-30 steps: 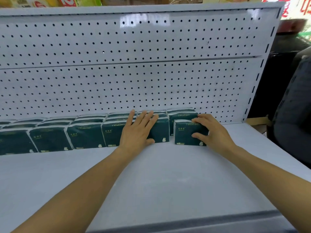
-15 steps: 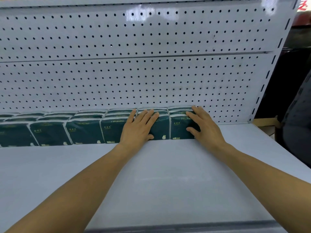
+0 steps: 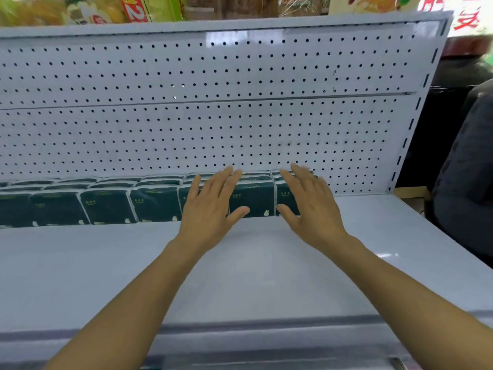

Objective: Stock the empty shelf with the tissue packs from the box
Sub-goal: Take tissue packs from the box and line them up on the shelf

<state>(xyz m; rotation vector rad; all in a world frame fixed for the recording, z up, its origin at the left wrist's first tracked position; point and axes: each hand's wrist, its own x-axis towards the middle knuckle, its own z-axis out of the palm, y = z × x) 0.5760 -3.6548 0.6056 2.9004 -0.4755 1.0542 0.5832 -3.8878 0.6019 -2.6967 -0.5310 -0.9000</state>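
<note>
One wide white metal shelf (image 3: 266, 276) fills the lower frame, backed by a white pegboard panel (image 3: 213, 124) across the upper half. Along the foot of that panel, from the left edge to right of centre, runs a row of dark green plastic-wrapped tissue packs (image 3: 106, 206), its long axis left to right. Both hands are at the row's right end, fingers straight and spread, holding nothing. The left hand (image 3: 213, 206) lies over a pack near centre; the right hand (image 3: 312, 204) covers the end pack (image 3: 284, 201), slightly blurred, so contact is unclear. Bare shelf lies right of that pack, nearer the right hand. No box is visible.
</note>
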